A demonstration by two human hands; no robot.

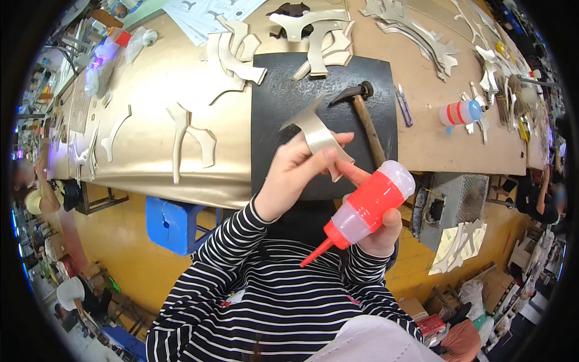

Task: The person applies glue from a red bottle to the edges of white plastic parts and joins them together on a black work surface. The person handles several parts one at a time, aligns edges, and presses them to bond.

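Two bare hands, both loaded. Left hand [291, 174]: thumb-and-finger pinch, closed on a glossy cream, forked, leather-like piece [318, 131], held above the near half of the flat black rectangular mat [271, 123], fork toward its far edge. Right hand [385, 234]: curled round a translucent squeeze bottle with wide red band and tapered red nozzle [375, 198], by the mat's near right corner, nozzle down-left. Can't tell if the right fingertips past the bottle touch the piece. Hammer with wooden handle and dark metal head [367, 123] lies along the mat's right side. Slim purple-handled knife [406, 113] sits on the brown work table [422, 145], just outside the mat's right edge. Flat cream leather-like cutouts [316, 51] overlap the mat's far edge.
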